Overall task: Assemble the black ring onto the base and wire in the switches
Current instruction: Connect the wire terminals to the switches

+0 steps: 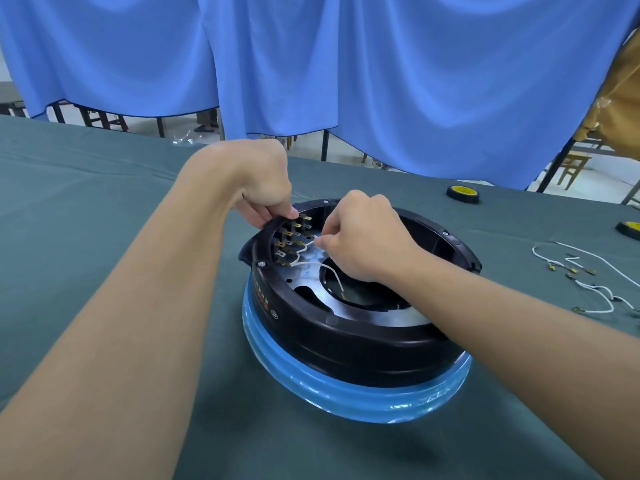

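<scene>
- The black plastic ring (346, 341) sits on the round base wrapped in blue film (346, 400), centre-right of the frame, on the dark green cloth-covered table (86, 202).
- The left hand (263, 188), just above centre, curls its fingers over the ring's upper-left rim and grips it beside the bank of brass switch terminals (291, 237).
- The right hand (360, 237), at centre, pinches a thin white wire (311, 268) close to the terminals. I cannot tell whether its connector is seated.
- Likely slip: the tabs stand close together, so the connector could land on a neighbouring tab or bend one if pushed at an angle.
- The wire's other end trails into the central opening, and a hard tug could probably pull it loose there.
- If the left hand let go, the push might shift the ring on the slick film.
- Room: the ring's inner wall hems in the right hand's fingers. Outside it, the cloth is open at lower left and along the bottom.
- At the right edge lie loose white leads with brass ends (588, 282) and two black-and-yellow discs (463, 194), well apart from the base. A sweeping right forearm could snag the leads.
</scene>
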